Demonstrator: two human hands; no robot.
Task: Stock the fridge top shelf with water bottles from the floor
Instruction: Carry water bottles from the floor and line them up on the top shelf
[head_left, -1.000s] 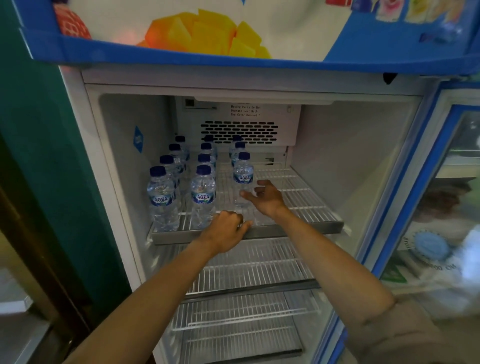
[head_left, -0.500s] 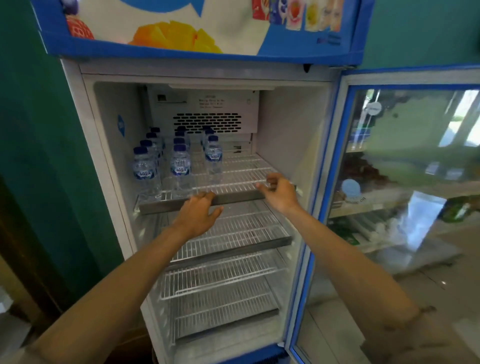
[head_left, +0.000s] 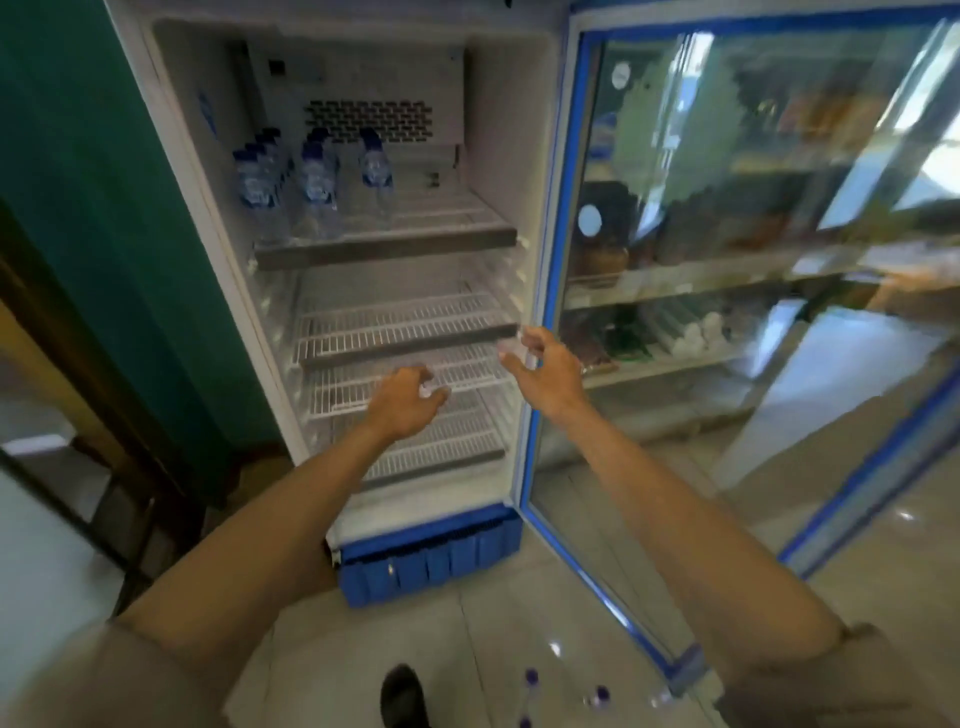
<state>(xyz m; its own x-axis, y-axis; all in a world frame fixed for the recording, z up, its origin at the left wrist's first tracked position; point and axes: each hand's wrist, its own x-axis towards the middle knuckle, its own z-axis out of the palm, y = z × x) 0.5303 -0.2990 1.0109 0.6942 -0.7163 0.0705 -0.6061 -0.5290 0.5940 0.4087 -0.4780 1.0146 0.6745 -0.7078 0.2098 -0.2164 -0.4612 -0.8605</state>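
Note:
Several blue-capped water bottles (head_left: 314, 176) stand in rows on the left part of the fridge's top shelf (head_left: 387, 247); its right part is bare wire. More blue-capped bottles (head_left: 530, 680) lie on the floor tiles at the bottom edge, partly cut off. My left hand (head_left: 408, 402) hangs in front of the lower shelves with fingers loosely curled, holding nothing. My right hand (head_left: 545, 366) is beside the fridge's right door frame, fingers relaxed and spread, also holding nothing. Both hands are well below the top shelf.
The fridge's glass door (head_left: 727, 291) stands swung open to the right, reflecting shop shelves. Three lower wire shelves (head_left: 405, 327) hold nothing. A green wall (head_left: 78, 156) is on the left. A dark shoe (head_left: 402, 693) shows at the bottom.
Both hands have come away from the top shelf and dropped in front of the lower shelves. The view has tilted down, bringing the floor and loose bottles into sight.

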